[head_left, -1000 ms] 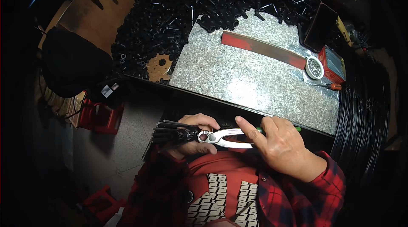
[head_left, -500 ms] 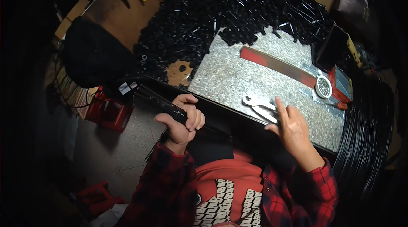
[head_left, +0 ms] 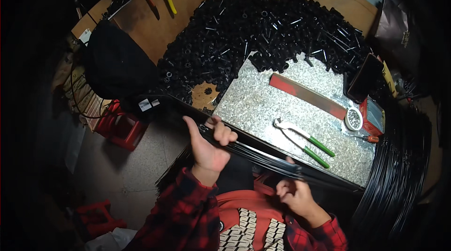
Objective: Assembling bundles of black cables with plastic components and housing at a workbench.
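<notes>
At the far side of the speckled worktop (head_left: 244, 105) lies a heap of black parts (head_left: 263, 30). Before its near edge slants a bundle of thin black rods (head_left: 264, 156): the left hand's (head_left: 210, 148) grip curls around one end; the right hand's (head_left: 299, 198) grip, half curled, is near the other, whether holding I cannot tell.

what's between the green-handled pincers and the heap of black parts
A red and brown bar lies between the green-handled pincers and the heap of black parts, across the speckled slab; the head view shows it.
</notes>
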Tool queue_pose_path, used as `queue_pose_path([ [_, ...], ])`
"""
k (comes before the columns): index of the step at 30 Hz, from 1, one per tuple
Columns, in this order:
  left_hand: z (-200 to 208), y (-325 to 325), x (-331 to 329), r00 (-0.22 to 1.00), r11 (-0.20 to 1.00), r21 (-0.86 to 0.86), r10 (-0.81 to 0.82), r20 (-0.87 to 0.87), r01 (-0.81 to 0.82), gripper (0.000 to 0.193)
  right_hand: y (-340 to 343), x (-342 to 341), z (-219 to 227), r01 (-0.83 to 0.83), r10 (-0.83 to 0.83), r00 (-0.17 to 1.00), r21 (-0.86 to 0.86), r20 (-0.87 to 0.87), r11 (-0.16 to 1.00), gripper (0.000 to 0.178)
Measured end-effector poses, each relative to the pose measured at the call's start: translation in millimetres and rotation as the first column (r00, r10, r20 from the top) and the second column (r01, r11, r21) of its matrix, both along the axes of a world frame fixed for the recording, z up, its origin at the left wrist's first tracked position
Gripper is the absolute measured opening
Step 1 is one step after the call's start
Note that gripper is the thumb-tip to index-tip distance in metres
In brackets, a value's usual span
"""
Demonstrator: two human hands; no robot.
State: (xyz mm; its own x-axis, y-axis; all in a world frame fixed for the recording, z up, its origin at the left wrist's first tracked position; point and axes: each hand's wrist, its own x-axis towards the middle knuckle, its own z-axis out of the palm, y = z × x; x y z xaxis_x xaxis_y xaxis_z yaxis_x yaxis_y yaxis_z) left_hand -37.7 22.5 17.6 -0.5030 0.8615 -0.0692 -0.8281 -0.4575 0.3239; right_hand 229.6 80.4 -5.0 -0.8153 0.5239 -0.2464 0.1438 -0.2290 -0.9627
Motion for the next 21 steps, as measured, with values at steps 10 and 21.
queue_pose_path([
  [10,3.4,-5.7,69.7,0.801,0.807,-0.038,-0.578,0.154,0.590,0.102,41.3,25.3,112.2,0.464,-0.208,0.842,0.472,-0.498,0.749,0.049],
  [21,51.1,-0.9,51.0,0.303,0.923,-0.259,-0.343,-0.889,0.284,0.047,37.1,-22.1,73.2,-0.132,-0.012,0.975,0.615,0.224,0.777,0.023],
])
